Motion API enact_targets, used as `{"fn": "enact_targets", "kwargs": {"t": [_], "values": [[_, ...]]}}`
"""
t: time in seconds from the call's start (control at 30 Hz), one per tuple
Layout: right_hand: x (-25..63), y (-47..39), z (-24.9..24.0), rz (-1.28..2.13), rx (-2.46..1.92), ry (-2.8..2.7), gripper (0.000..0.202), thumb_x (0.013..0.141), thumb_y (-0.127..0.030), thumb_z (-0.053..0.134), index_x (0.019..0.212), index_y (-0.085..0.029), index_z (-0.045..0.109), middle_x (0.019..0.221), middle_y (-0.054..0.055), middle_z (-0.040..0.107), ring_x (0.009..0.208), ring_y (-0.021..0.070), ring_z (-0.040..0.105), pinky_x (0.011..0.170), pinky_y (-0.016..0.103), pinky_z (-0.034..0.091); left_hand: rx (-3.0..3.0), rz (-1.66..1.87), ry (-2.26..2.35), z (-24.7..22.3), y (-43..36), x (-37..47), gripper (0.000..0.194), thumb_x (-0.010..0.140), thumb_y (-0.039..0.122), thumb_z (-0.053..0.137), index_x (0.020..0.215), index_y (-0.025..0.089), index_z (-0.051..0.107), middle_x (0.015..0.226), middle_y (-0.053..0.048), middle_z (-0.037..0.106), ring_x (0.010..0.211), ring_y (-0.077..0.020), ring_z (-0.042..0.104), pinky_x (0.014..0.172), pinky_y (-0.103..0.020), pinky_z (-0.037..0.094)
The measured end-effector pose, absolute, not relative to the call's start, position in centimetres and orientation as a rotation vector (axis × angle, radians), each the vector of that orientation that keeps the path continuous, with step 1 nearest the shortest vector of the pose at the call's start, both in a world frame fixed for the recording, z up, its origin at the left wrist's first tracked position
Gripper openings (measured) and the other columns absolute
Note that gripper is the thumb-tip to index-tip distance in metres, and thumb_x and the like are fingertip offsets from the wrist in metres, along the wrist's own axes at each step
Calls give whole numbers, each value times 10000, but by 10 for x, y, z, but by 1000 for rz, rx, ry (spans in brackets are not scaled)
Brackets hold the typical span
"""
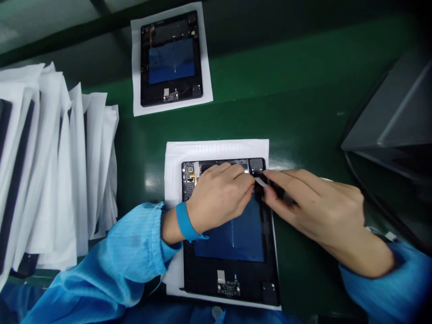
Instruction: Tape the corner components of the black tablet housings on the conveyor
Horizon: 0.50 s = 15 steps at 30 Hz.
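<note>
On grn table, nr blk tablet.

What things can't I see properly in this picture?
All in the head view:
- Part of the near tablet: behind the left hand.
- Whether the right hand grips the white strip: too small.
- Grey box: cut off by the right edge.
- White sheets: cut off by the left edge.

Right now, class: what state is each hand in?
Left hand: fingertips closed on a pale strip.
Right hand: fingertips at the strip; grip cannot be told.
</note>
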State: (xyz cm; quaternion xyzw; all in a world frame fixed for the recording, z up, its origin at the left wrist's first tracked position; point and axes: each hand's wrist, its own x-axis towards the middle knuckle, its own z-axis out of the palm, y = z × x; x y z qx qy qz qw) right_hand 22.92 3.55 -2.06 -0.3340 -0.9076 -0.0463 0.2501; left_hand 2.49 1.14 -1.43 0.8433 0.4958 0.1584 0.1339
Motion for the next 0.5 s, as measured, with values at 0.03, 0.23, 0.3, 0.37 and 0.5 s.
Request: {"fn": "enact_targets", "kwargs": {"t": [0.03,0.23,0.3,0.37,0.5], "values": [[227,36,-21,-157,-919,-2478,197,899,-183,672,1091,-145,643,824,6,724,580,108,585,522,277,383,2447,469,1438,-14,11,25,262,1024,242,462,873,167,663,837,-38,639,779,-200,580,699,-354,474],[222,33,-21,-182,-974,-2511,135,901,-172,658,1036,-169,660,831,3,727,601,111,611,518,280,379,2451,475,1435,-15,11,25,240,1013,228,478,873,169,664,837,-37,625,781,-197,575,703,-351,474],[223,33,-20,-172,-962,-2520,139,884,-160,675,1023,-160,667,832,13,728,611,113,611,519,279,379,2455,478,1434,-15,11,26,235,1012,221,477,875,169,662,835,-37,620,785,-198,573,704,-351,472],[223,32,-20,-168,-946,-2524,145,874,-147,687,1018,-151,669,836,18,731,614,108,605,529,274,383,2455,482,1436,-15,11,26,233,1010,218,479,871,171,660,835,-36,617,787,-198,571,705,-347,469],[224,32,-22,-166,-966,-2534,129,885,-161,676,1014,-153,671,837,17,726,590,110,570,540,286,370,2459,483,1439,-15,10,26,226,1007,221,488,866,174,658,838,-36,613,793,-196,568,712,-340,463]]}}
